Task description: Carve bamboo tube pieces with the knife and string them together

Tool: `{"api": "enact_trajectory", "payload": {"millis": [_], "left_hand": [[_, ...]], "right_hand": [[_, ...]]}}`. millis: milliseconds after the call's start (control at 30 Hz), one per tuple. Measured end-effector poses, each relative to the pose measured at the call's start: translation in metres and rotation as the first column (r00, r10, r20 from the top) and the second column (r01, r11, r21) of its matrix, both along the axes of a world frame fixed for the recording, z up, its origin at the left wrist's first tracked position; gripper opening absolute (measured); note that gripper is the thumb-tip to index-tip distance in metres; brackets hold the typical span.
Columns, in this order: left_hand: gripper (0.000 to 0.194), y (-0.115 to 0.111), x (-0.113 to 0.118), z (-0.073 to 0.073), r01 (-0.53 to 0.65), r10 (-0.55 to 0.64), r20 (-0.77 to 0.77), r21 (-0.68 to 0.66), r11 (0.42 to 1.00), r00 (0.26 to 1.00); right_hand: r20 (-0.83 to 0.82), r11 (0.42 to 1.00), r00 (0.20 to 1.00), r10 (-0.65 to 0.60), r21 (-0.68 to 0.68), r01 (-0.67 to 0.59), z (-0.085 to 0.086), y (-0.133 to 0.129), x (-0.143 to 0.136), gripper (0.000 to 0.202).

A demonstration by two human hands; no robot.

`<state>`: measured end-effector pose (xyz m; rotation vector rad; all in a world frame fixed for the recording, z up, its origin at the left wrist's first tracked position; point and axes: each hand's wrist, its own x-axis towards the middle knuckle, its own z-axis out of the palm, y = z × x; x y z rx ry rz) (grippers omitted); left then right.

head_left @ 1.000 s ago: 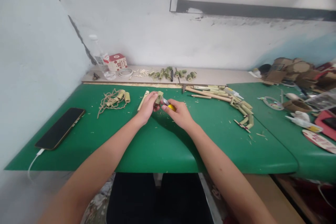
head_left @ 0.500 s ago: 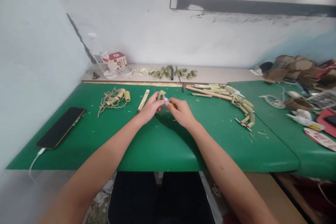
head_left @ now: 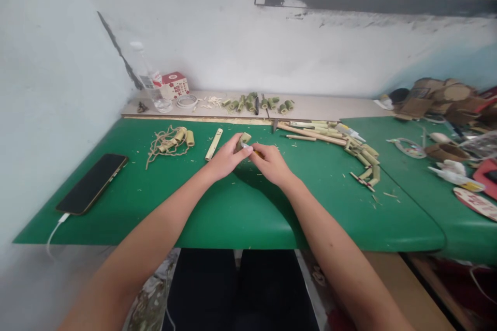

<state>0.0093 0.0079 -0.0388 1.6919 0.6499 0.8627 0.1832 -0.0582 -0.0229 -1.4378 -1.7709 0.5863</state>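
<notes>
A short green bamboo piece [head_left: 244,138] is gripped in my left hand [head_left: 228,158], whose fingers wrap round its far side. My right hand [head_left: 271,162] is closed on a utility knife [head_left: 258,153] with a yellow-orange handle. The knife's blade lies against the bamboo, beside my left thumb. Both hands are close together over the green mat [head_left: 233,212]. Just left of them lies a pale bamboo strip [head_left: 214,145] with dark marks at its top end.
Left are a phone [head_left: 92,184] on a cable and bamboo tubes tangled in twine [head_left: 165,146]. A hammer [head_left: 310,133] and linked bamboo pieces [head_left: 367,158] lie right. Cut bamboo pieces [head_left: 248,103], a bottle [head_left: 155,88] and a box [head_left: 174,85] line the back ledge.
The bamboo piece has tilted in my left hand, and the knife has shifted slightly with my right hand. The whole view has moved a little.
</notes>
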Motion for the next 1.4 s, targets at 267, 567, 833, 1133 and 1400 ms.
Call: {"api": "enact_trajectory", "payload": {"millis": [267, 567, 833, 1133, 1400], "left_hand": [[0.040, -0.001, -0.007, 0.009, -0.025, 0.080, -0.264, 0.206, 0.978, 0.961], [0.042, 0.000, -0.007, 0.012, -0.023, 0.112, -0.358, 0.242, 0.970, 0.927], [0.041, 0.000, -0.005, 0.012, -0.045, 0.132, -0.369, 0.235, 0.971, 0.920], [0.047, -0.003, -0.004, 0.007, -0.058, 0.105, -0.271, 0.178, 0.982, 0.957], [0.054, 0.001, -0.006, 0.000, -0.032, 0.077, -0.240, 0.186, 0.982, 0.968]], "right_hand": [[0.040, 1.000, 0.999, -0.012, 0.014, 0.012, -0.002, 0.000, 0.002, 0.053], [0.079, 0.998, 0.995, -0.062, 0.016, 0.061, -0.007, 0.001, 0.003, 0.041], [0.114, 0.986, 0.980, -0.165, 0.030, 0.162, -0.010, 0.002, 0.002, 0.037], [0.091, 0.994, 0.990, -0.109, 0.032, 0.107, -0.008, 0.002, 0.000, 0.034], [0.081, 0.999, 0.997, -0.017, 0.028, 0.015, -0.004, 0.000, -0.002, 0.036]]}}
